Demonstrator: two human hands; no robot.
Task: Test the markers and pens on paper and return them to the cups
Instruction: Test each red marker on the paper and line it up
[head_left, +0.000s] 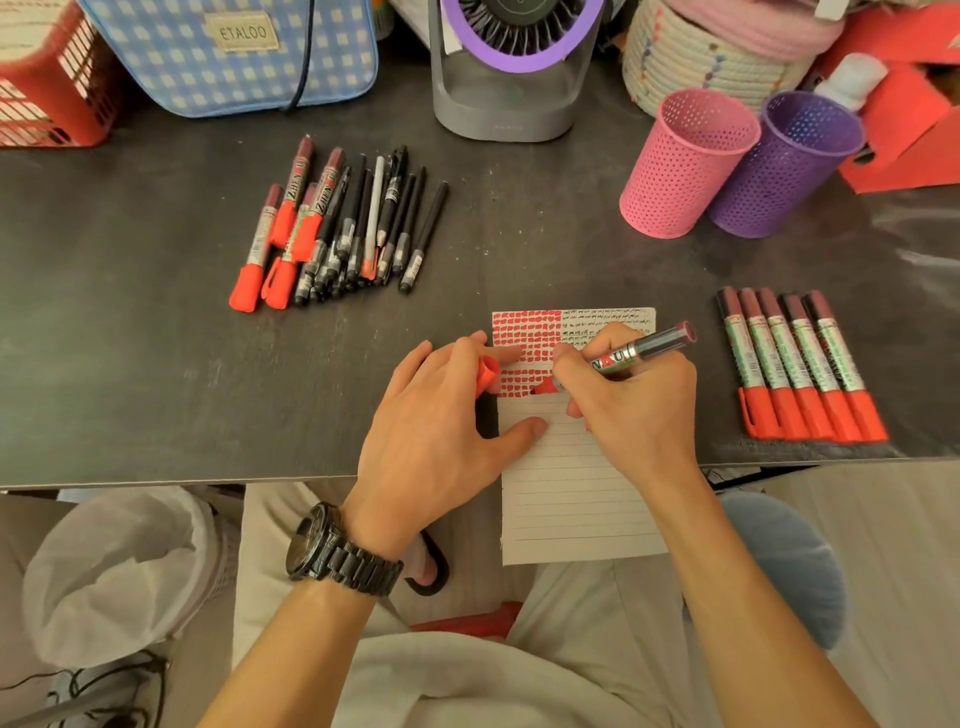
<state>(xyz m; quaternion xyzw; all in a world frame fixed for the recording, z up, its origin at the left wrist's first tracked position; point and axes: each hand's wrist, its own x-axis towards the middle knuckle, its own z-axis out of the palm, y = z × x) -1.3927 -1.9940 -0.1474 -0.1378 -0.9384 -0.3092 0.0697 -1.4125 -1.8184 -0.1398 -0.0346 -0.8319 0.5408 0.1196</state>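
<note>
Our left hand (441, 415) held the red cap (487, 374) and pressed the paper (576, 499); our right hand (628, 405) gripped a marker (644, 348), tip on the paper; five markers (802, 364) lay beside it; farther back lay the pile of pens (343, 223); the pink cup (685, 161) and purple cup (784, 166) stood touching on the tabletop (130, 312).

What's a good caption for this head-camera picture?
Right hand tests a red marker on lined paper; left hand holds its cap.

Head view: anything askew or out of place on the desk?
The paper: its lower part hangs off the table's near edge, with the left hand pressing it down. Nothing looks spilled or damaged.
</note>
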